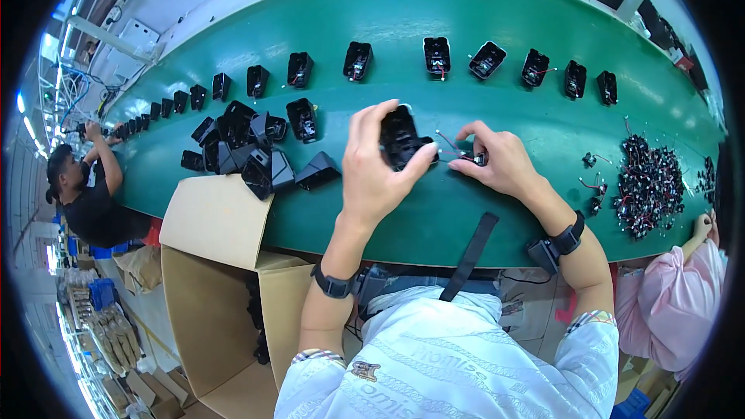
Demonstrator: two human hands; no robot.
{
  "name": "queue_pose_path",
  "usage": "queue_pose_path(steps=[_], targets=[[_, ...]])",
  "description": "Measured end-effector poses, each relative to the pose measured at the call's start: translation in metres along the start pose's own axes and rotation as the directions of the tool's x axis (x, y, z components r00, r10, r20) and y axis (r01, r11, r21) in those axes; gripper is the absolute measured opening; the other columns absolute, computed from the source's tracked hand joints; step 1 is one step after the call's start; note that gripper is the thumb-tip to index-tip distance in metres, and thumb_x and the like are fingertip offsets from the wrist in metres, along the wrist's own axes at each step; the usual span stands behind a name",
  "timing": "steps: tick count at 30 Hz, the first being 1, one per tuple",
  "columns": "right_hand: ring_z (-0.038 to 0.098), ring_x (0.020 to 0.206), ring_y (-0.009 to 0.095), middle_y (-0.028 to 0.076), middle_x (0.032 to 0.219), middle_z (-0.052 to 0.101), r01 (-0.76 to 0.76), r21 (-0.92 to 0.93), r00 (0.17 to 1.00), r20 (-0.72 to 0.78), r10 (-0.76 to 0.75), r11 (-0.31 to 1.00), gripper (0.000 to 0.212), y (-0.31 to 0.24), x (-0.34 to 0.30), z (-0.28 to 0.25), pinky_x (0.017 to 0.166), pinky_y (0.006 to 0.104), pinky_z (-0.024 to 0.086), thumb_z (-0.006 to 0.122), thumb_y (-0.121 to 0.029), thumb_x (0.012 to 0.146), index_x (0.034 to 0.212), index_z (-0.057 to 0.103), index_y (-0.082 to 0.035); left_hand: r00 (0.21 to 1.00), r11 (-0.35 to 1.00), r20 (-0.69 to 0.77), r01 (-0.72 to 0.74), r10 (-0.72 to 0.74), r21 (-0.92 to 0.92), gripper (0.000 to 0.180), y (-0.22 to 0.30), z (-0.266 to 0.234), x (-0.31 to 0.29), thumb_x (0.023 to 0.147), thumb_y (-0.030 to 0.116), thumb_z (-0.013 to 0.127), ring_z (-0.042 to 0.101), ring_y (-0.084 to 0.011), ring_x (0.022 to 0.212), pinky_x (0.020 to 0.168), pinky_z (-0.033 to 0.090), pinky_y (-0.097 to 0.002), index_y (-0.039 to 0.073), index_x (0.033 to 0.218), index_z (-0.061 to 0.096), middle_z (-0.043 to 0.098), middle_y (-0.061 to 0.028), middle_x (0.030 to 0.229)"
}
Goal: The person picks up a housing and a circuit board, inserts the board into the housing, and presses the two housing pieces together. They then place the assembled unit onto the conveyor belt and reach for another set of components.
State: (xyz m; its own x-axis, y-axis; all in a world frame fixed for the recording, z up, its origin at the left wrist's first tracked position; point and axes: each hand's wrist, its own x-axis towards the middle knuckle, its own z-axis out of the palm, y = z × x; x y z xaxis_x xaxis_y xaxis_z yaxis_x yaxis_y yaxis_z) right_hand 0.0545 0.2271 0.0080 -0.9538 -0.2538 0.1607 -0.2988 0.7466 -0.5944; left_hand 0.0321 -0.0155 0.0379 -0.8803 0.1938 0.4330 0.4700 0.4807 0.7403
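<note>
My left hand [378, 163] grips a black plastic housing [399, 136], its hollow side facing up, fingers at the far edge and thumb at the near right. Just to the right, my right hand [500, 157] pinches a small black part with thin wires [475, 158] between thumb and fingers. The wires reach toward the housing; whether they touch it I cannot tell. Left of my left hand a similar black housing [303, 119] lies on the green table, beside a heap of black housings [247, 140].
A curved row of black housings [358, 60] runs along the table [466, 225]. A pile of small wired parts [650, 186] lies at the right. An open cardboard box [213, 217] stands at the near left edge. Other people sit at left [85, 186] and right [675, 295].
</note>
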Motion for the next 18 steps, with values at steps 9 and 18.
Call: queue_pose_path(steps=[9,18], targets=[[0.06,0.078,0.007,0.002,0.089,0.067,-0.047,0.711,0.987,-0.074,0.141,0.702,0.025,0.027,0.003,-0.008,0.065,0.0264,0.048,0.077,-0.004,0.089,0.097,0.054,-0.005,0.978,0.963,0.143,-0.114,0.152,-0.246,0.068,0.0,0.055,0.033,0.073,0.017,0.085,0.061,-0.035,0.117,0.099,0.053,-0.0426,0.002,0.133,0.057,0.057,-0.0191,0.128],[0.067,0.098,0.01,0.013,0.115,0.07,-0.121,0.811,0.968,-0.031,0.249,0.572,0.02,0.012,-0.001,-0.033,0.085,0.0243,0.053,0.071,0.004,0.091,0.11,0.064,0.0,0.973,0.944,0.098,-0.176,0.21,-0.278,0.079,-0.004,0.05,0.026,0.073,0.01,0.087,0.058,-0.03,0.125,0.104,0.049,-0.0399,0.002,0.143,0.053,0.053,-0.0174,0.136]])
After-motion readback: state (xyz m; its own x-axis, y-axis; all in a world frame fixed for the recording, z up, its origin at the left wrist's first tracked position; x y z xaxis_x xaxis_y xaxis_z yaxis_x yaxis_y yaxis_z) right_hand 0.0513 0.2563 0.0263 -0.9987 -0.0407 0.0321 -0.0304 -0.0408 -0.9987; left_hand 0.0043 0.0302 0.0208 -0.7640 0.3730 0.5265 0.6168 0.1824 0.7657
